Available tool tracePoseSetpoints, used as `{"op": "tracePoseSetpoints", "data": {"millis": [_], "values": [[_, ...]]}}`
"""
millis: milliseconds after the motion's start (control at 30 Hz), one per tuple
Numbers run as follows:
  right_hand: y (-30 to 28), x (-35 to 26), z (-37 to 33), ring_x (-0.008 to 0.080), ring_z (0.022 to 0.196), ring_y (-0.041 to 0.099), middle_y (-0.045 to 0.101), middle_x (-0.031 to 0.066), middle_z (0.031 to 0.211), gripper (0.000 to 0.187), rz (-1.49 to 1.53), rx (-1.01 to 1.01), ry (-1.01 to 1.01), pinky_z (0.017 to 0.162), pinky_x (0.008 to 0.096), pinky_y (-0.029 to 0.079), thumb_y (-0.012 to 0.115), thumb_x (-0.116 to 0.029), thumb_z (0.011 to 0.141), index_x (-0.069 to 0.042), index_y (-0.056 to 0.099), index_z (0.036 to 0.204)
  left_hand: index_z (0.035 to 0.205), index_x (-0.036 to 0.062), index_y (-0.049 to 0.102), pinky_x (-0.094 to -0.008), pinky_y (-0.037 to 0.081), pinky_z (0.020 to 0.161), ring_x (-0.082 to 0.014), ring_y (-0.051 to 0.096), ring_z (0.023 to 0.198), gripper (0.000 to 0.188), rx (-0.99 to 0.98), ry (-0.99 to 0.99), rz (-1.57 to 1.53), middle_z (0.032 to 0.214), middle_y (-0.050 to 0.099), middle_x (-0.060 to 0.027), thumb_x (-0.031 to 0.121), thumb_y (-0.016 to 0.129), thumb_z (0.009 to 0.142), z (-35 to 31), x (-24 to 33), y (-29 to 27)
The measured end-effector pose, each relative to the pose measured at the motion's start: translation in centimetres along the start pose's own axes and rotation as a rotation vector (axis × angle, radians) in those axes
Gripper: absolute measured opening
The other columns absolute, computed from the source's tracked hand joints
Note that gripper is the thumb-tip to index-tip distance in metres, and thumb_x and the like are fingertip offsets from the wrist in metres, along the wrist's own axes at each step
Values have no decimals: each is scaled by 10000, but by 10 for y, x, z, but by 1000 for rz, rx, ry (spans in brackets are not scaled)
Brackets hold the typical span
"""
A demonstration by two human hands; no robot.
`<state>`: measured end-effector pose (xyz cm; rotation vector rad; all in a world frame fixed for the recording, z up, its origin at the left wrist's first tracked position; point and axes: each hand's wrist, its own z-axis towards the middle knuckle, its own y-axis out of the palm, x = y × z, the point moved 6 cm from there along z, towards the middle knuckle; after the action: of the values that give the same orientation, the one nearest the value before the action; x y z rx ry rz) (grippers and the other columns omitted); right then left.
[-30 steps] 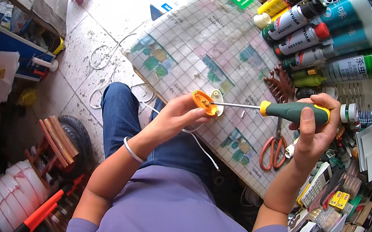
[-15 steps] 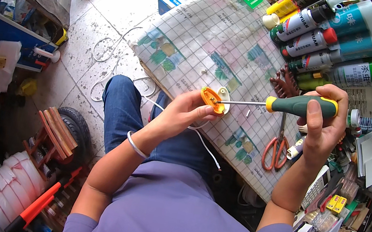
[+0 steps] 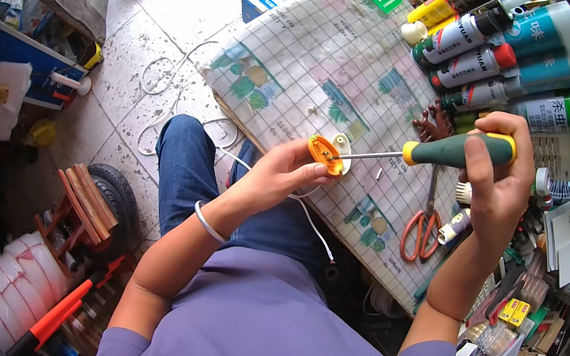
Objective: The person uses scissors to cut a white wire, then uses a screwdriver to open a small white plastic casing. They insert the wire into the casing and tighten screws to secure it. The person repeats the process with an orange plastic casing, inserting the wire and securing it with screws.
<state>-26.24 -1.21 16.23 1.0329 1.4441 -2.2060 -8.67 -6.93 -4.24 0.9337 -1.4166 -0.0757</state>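
Clock positions are taken from the orange shell (image 3: 319, 146) as centre, with 12 o'clock at the top of the view. The shell is located at the near edge of the table (image 3: 300, 41), open side exposed, with small metal parts visible inside. The left hand (image 3: 278, 175), at 8 o'clock, has its fingers closed in a pinch on the shell. The right hand (image 3: 496, 185), at 3 o'clock, has its fingers wrapped around the handle of the screwdriver (image 3: 447, 152), thumb along the grip; the blade points toward 9 o'clock, its tip inside the shell. A cream cover piece (image 3: 343, 142) sits just beside the shell at 2 o'clock; whether the two touch cannot be told. Status, as judged: the housing is open and the tool is applied to the inner fittings; how far any screw is turned cannot be determined. The white cable (image 3: 316, 229) has a loose end between 5 and 6 o'clock, apart from the shell, so connection of that end and closing of the housing appear outstanding. Red-handled scissors (image 3: 412, 235) lie unused at 4 o'clock.
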Motion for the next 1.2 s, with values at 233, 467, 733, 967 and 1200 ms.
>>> {"op": "tracePoseSetpoints", "data": {"millis": [233,467,733,967,1200], "values": [[4,-6,31,50,588,476,478,-14,656,325,-125,-196,-179,529,204,387,707,-304,824,-51,509,872,1190,-39,536,-258,471,907,-122,575,1015,307,-22,-5,69,1113,608,-62,153,557,951,2,-2,-2],[6,8,40,59,637,529,504,10,754,427,-47,-323,-110,587,183,432,723,-368,817,-61,495,1005,1176,-40,546,-256,476,891,-118,580,1001,288,-13,0,54,1092,617,-59,151,540,960,2,-2,-1],[6,21,38,59,746,566,537,21,897,315,82,-396,-80,606,175,467,707,-245,849,-70,514,1026,1154,-36,556,-255,478,877,-112,584,977,268,-18,24,145,1071,623,-60,143,548,955,0,-2,0],[0,20,35,107,886,565,512,34,1008,316,130,-582,-152,813,244,475,702,-87,807,-66,509,1056,1132,-33,560,-261,489,854,-112,598,942,249,-27,11,98,1039,632,-57,142,550,955,2,-5,0],[1,36,45,47,626,476,493,-17,667,377,-146,-488,194,541,204,360,701,-383,837,-63,518,757,1134,-40,564,-263,491,858,-116,603,947,260,2,16,52,1047,632,-66,151,542,960,2,-3,-1]]}}
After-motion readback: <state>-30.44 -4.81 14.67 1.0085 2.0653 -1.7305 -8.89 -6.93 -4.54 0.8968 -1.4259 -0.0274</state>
